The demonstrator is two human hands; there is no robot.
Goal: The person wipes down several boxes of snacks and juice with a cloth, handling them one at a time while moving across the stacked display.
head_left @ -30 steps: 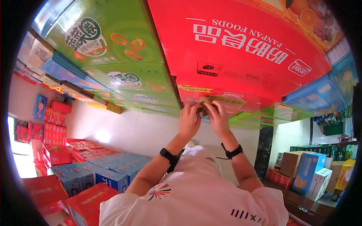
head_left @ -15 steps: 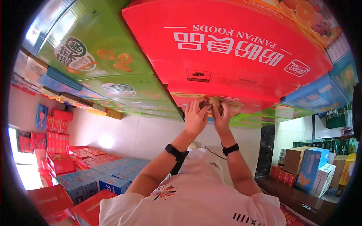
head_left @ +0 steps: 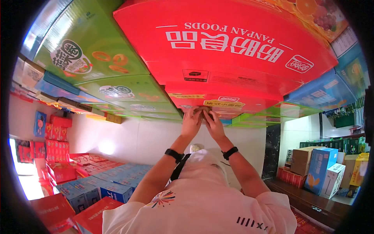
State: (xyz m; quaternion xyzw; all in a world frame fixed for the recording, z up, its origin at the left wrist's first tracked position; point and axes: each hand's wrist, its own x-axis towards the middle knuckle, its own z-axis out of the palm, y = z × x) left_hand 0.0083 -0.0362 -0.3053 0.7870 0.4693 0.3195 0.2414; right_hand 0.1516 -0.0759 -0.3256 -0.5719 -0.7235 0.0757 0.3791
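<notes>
My left hand (head_left: pixel 191 124) and my right hand (head_left: pixel 214 124) are close together at the lower front of a big red carton (head_left: pixel 230 50) with white lettering that reads upside down. The fingers of both are closed in a pinch around a small brown thing (head_left: pixel 201 110), mostly hidden by the fingertips, whose kind I cannot make out. Just beyond the fingers is the carton's lower printed panel, with a yellow label (head_left: pixel 224 103). Green cartons (head_left: pixel 117 89) with ring-snack pictures stand beside it on the left.
Blue cartons (head_left: pixel 321 93) are at the right of the red one. Stacks of blue boxes (head_left: pixel 117 191) and red boxes (head_left: pixel 58 169) stand at the lower left. More boxes, including a blue one (head_left: pixel 321 169), sit on a dark brown surface (head_left: pixel 307 199) at the right. Pale floor (head_left: pixel 134 136) lies below the hands.
Both hands have shifted left and slightly down in view, with the brown thing between them. It was more visible before. The yellow label is now uncovered. The cartons appear shifted left.
</notes>
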